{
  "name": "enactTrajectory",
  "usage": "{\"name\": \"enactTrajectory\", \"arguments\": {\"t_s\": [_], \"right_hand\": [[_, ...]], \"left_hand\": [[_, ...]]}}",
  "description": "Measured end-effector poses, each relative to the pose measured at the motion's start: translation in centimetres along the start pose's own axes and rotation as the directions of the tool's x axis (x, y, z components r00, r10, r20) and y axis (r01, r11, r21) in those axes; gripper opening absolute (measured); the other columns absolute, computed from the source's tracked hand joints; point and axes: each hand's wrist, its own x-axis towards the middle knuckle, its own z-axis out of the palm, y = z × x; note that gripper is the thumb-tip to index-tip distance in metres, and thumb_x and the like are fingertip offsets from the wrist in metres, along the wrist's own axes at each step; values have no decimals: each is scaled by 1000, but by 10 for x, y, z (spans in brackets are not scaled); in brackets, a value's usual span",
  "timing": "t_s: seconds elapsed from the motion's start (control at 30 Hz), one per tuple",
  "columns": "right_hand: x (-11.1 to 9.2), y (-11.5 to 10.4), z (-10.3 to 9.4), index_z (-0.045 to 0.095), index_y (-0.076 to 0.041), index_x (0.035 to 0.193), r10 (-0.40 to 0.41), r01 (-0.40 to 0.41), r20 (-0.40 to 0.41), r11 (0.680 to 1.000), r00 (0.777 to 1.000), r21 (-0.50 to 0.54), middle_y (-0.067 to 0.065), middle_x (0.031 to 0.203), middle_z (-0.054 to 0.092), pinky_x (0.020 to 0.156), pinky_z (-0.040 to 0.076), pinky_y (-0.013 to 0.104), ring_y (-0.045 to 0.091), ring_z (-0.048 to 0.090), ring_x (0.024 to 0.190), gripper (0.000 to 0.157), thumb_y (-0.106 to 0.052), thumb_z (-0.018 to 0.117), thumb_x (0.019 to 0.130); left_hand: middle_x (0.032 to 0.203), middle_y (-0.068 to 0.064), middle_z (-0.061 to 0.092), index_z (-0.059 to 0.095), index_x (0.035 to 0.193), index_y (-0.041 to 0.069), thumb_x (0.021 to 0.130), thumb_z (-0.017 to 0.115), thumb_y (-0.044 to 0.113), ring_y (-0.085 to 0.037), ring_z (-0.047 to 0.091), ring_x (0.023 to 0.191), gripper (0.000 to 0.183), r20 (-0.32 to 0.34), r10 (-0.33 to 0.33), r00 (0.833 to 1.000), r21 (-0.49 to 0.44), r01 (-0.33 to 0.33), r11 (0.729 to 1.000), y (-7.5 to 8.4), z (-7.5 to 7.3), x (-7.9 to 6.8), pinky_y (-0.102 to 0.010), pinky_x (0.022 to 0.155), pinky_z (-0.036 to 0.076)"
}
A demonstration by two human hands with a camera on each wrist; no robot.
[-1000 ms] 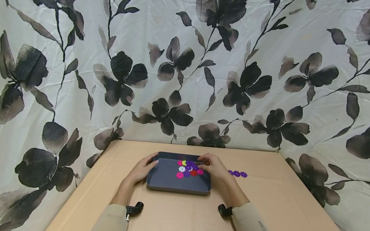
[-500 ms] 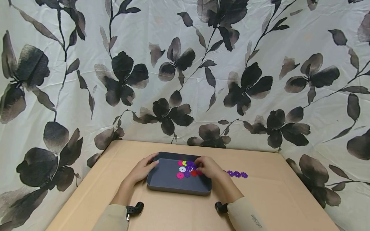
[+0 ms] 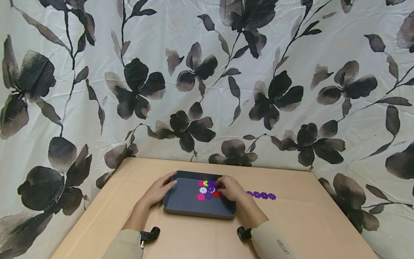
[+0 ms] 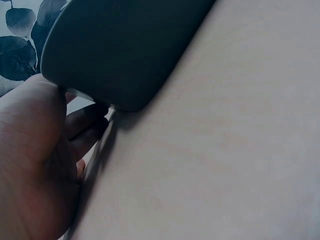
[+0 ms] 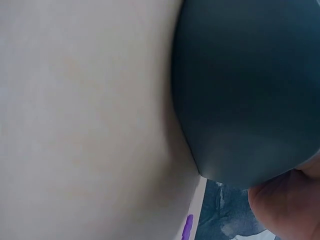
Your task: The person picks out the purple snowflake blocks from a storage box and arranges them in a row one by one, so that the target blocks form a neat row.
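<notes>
A dark grey tray (image 3: pixel 183 197) lies on the tan table (image 3: pixel 307 223). Several flower-shaped discs (image 3: pixel 205 189) in pink, purple, white, yellow and red lie in its far right part. My left hand (image 3: pixel 163 187) grips the tray's far left corner, thumb over the rim; the left wrist view shows its fingers (image 4: pixel 85 120) curled under the tray (image 4: pixel 125 50). My right hand (image 3: pixel 223 189) reaches into the tray and rests over the discs, covering some. Whether it pinches one is hidden. The right wrist view shows only the tray's outer wall (image 5: pixel 250 90) and a bit of the right hand (image 5: pixel 290 205).
A short row of purple discs (image 3: pixel 260 195) lies on the table right of the tray; one purple disc (image 5: pixel 187 227) shows in the right wrist view. A flower-print curtain (image 3: pixel 207 90) hangs behind the table and at both sides.
My right hand has slid left from the tray's far right rim into the tray, over the discs. The left hand and the tray have stayed put.
</notes>
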Motion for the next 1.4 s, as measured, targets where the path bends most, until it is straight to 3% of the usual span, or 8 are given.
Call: {"name": "enactTrajectory", "arguments": {"t_s": [0.17, 0.47, 0.77, 1.07, 1.4], "right_hand": [[1, 1, 1, 77, -2, 104, 2, -2, -1, 1000, 1000, -16, 11, 98, 69, 82, 59, 43, 20, 62, 85, 16, 4, 76, 90], [3, 1, 3, 76, -7, 102, 27, -26, 7, 999, 1000, -26, 6, 97, 67, 88, 58, 44, 20, 60, 88, 17, 4, 76, 89], [2, 0, 4, 72, -10, 93, 14, -15, -23, 999, 1000, -32, 3, 96, 61, 83, 53, 41, 18, 56, 87, 15, 2, 79, 87], [2, 2, 2, 76, -5, 93, -22, 23, -41, 999, 999, 26, 4, 95, 62, 74, 53, 32, 14, 57, 81, 13, 3, 82, 84], [-3, 6, -2, 81, -3, 95, -25, 31, -52, 993, 998, 110, 4, 94, 66, 74, 57, 27, 13, 63, 84, 12, 0, 84, 85]], "left_hand": [[165, -14, 41, 41, 161, 19, 109, 55, 40, -39, 36, 154, 58, 2, 3, 1000, 0, -3, 1000, 0, -1, 0, -59, 127, 29], [165, -14, 40, 41, 161, 20, 108, 55, 44, -39, 35, 154, 60, 2, 3, 1000, -8, -3, 1000, 0, -2, -1, -59, 127, 29], [165, -14, 41, 41, 161, 19, 108, 55, 45, -39, 37, 153, 61, -1, 4, 1000, 0, -4, 1000, 0, -2, -1, -59, 126, 30], [166, -14, 40, 41, 161, 20, 108, 55, 45, -39, 36, 154, 61, 1, -1, 1000, 5, 1, 1000, -1, -2, 0, -58, 127, 29], [166, -13, 40, 42, 161, 22, 108, 56, 44, -39, 36, 154, 59, 3, -5, 1000, -4, 5, 1000, -1, -1, 0, -58, 127, 29]]}}
